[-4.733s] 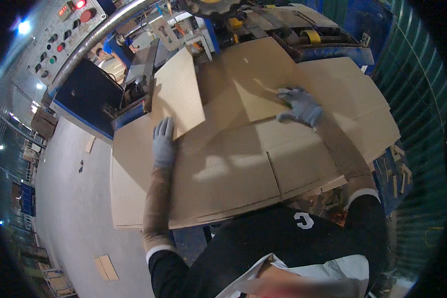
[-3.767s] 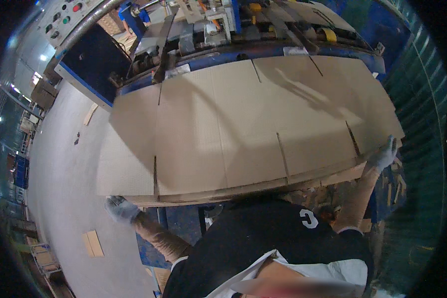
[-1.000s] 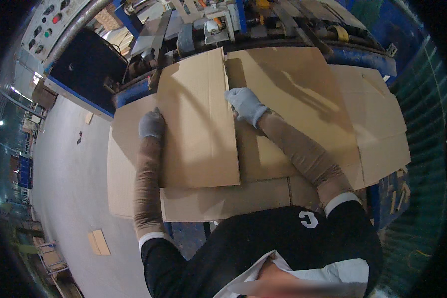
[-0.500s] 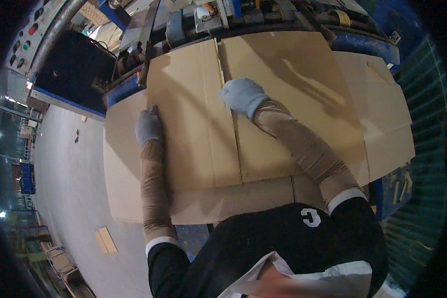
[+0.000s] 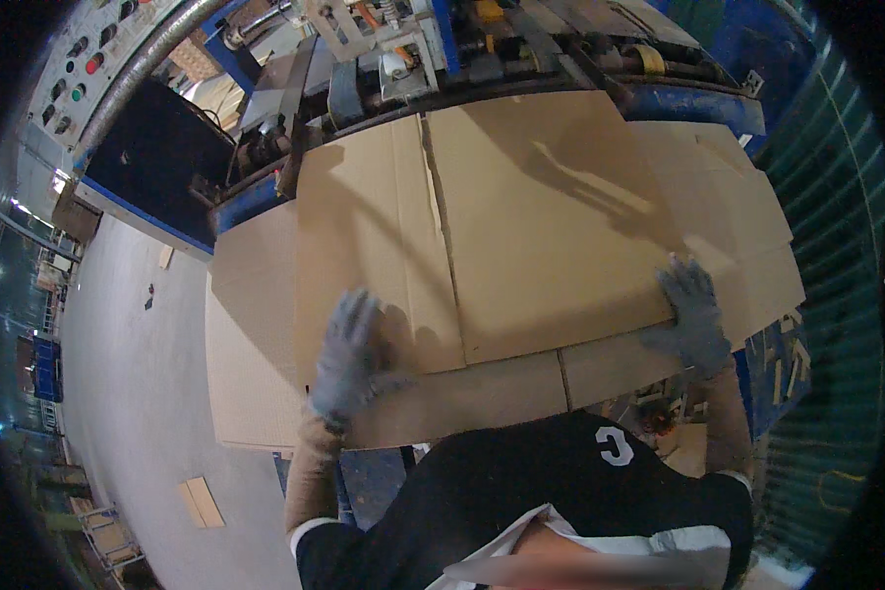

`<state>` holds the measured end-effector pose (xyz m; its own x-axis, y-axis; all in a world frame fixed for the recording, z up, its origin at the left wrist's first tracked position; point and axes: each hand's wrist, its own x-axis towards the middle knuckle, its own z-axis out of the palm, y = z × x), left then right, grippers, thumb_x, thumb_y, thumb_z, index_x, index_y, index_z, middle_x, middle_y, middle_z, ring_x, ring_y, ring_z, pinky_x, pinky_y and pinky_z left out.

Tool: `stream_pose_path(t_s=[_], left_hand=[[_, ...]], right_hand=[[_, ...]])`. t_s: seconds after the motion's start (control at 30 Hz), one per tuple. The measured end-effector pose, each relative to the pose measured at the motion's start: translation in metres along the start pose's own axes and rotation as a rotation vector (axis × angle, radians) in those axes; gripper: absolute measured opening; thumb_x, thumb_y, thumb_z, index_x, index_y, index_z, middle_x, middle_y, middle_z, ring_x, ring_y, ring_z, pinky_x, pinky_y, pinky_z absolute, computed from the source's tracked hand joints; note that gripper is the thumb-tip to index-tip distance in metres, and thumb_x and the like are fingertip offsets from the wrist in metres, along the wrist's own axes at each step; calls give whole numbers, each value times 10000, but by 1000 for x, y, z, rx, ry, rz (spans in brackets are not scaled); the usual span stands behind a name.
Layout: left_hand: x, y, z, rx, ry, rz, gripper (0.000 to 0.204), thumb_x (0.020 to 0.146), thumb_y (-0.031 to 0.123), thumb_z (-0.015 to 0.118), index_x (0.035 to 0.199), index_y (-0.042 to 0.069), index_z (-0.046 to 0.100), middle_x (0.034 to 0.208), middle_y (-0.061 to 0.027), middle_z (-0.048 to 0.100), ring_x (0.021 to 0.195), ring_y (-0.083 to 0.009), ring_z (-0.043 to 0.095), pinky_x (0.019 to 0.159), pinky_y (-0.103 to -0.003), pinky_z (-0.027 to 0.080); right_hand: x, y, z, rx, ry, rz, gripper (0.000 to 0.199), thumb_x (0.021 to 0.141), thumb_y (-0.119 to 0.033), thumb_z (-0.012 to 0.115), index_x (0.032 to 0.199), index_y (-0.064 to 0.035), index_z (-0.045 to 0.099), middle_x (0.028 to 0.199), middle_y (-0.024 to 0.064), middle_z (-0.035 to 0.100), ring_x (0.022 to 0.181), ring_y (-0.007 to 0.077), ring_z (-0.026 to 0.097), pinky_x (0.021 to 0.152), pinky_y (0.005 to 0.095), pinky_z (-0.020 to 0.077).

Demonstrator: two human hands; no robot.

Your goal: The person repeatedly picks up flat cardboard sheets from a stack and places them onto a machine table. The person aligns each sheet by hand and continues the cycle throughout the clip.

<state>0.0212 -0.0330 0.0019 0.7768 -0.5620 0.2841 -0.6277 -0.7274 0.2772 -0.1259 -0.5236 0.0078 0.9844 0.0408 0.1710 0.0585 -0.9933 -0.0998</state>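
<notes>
A folded cardboard sheet [image 5: 551,236] lies in front of me, its two flaps meeting along a narrow seam left of the middle. Beneath it a wider cardboard sheet [image 5: 251,324] sticks out at the left, right and near sides. My left hand [image 5: 349,359], in a grey glove, is open over the near left corner of the folded sheet, fingers spread. At the near right corner, my right hand [image 5: 693,310], gloved too, is open with its fingers stretched out along the edge. Neither hand grasps anything.
Beyond the cardboard stands a machine with a blue bar [image 5: 693,106] and rollers. A control panel [image 5: 88,74] with buttons is at the far left. Green corrugated sheeting [image 5: 836,324] rises on the right. Scraps [image 5: 782,369] lie at the right, and a cardboard piece [image 5: 202,501] on the floor.
My right hand has moved from the seam to the near right corner and opened. My left hand has come nearer from the left edge, fingers now spread. The view has shifted slightly.
</notes>
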Motion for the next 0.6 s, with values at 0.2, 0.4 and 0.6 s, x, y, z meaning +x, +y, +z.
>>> stream_pose_path(t_s=[0.2, 0.4, 0.6], left_hand=[[-6, 7, -14, 280, -26, 302, 646, 771, 365, 646, 1306, 46, 473, 1312, -192, 501, 1209, -366, 492, 1029, -487, 387], [-14, -17, -20, 233, 206, 491, 472, 838, 151, 538, 1290, 27, 483, 1266, -170, 542, 1157, -351, 536, 992, -490, 432], [34, -31, -4, 384, 258, 442, 461, 826, 76, 518, 1284, 27, 496, 1275, -164, 542, 1172, -334, 528, 1002, -474, 428]], right_hand=[[6, 37, 16, 138, -11, -94, 844, 571, -534, 787, 1272, -125, 556, 1441, 156, 405, 1336, 458, 294, 1115, 533, 232], [8, 34, 14, 164, 23, -184, 773, 592, -485, 792, 1243, -126, 583, 1436, 139, 417, 1325, 455, 306, 1103, 527, 269], [66, 57, 35, 93, 129, -264, 594, 712, -426, 741, 1213, -145, 594, 1394, 133, 465, 1306, 434, 343, 1078, 500, 322]])
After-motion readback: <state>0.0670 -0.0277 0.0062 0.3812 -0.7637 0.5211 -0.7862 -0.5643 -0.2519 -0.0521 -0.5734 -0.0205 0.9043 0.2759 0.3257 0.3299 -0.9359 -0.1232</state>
